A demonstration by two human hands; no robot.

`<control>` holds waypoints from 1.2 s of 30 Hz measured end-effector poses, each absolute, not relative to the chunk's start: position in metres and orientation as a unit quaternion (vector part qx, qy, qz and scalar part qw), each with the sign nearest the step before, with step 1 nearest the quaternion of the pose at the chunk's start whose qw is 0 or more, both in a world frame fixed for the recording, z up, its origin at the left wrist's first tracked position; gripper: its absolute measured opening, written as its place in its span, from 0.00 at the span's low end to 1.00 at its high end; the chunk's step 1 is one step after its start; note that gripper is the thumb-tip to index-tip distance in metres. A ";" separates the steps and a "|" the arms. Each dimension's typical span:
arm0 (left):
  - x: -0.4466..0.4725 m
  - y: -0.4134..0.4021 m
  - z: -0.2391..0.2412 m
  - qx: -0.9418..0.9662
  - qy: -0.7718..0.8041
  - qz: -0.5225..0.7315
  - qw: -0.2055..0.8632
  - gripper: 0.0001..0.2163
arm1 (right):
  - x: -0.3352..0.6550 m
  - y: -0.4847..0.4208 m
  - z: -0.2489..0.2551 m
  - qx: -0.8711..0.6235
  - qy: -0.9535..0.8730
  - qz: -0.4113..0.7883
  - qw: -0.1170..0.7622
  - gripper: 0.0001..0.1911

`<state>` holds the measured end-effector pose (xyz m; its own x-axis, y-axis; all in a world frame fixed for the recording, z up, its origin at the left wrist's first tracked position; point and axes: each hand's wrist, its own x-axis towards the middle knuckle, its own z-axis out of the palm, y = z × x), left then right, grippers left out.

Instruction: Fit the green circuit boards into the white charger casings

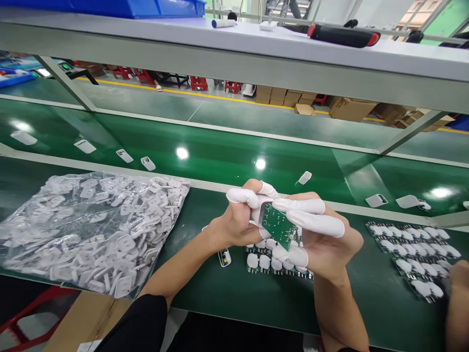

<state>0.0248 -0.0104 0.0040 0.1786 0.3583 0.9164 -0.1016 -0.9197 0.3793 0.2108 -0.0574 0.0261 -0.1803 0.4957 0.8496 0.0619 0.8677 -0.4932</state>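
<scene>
White finger cots cover fingers of both hands. My left hand (242,217) is closed around a white plastic housing (257,211), its open end turned to the right. In my right hand (322,234) a green circuit board (277,224) is gripped between fingers and thumb, solder side facing me. The board's left edge is at the housing's opening; how far it reaches inside I cannot tell. Below the hands lie rows of circuit boards with white round parts (264,262), partly hidden by them. Left of these rests a small white housing with a board in it (224,257).
A clear bag of white plastic parts (91,230) covers the left of the bench. More board rows (410,244) lie at right, near another person's hand (459,288). White housings (148,163) sit along the green conveyor (220,161). A shelf (234,58) spans above, holding a black-red tool (340,35).
</scene>
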 end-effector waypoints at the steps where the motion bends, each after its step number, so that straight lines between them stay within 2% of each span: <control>1: 0.024 -0.010 0.003 0.749 0.083 0.630 0.186 0.29 | 0.211 -0.057 0.026 -0.183 -0.749 0.177 0.611 0.34; 13: 0.020 -0.011 -0.002 0.766 0.083 0.611 0.184 0.32 | 0.212 -0.055 0.031 -0.148 -0.754 0.184 0.614 0.36; 36: 0.024 -0.011 -0.002 0.760 0.103 0.618 0.173 0.33 | 0.211 -0.055 0.029 -0.188 -0.754 0.124 0.617 0.36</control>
